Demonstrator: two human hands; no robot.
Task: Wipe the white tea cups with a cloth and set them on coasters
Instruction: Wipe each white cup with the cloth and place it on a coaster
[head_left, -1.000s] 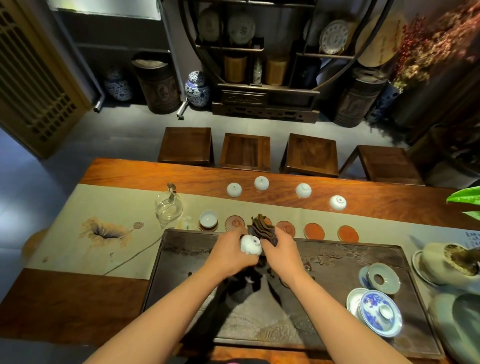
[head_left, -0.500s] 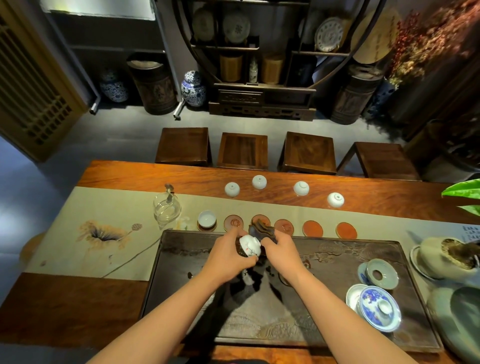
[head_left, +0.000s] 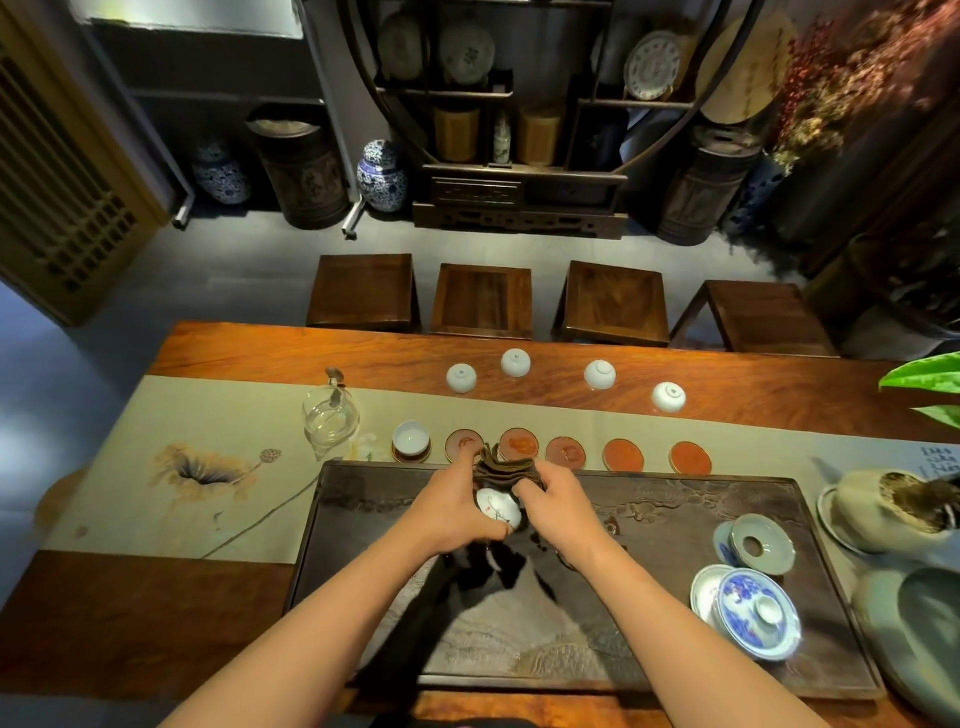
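Observation:
My left hand (head_left: 457, 506) grips a white tea cup (head_left: 497, 510) over the far edge of the dark tea tray (head_left: 675, 670). My right hand (head_left: 558, 506) holds a folded brown cloth (head_left: 503, 470) pressed against the cup's far side. One white cup (head_left: 411, 438) stands upright on the leftmost coaster. Several empty red-brown coasters (head_left: 623, 455) line the runner just beyond the tray. Several white cups (head_left: 669, 397) sit upside down on the wood further back.
A glass pitcher (head_left: 331, 420) stands left of the coasters. A blue-and-white lidded bowl (head_left: 756, 613) and a pale strainer dish (head_left: 761, 545) sit on the tray's right side. Ceramic vessels (head_left: 883, 512) crowd the right edge. Wooden stools (head_left: 483, 301) line the table's far side.
The cup has turned in my left hand, so its painted side now faces up. The cloth has shifted over the cup's far side. Both hands stay over the tray's far edge.

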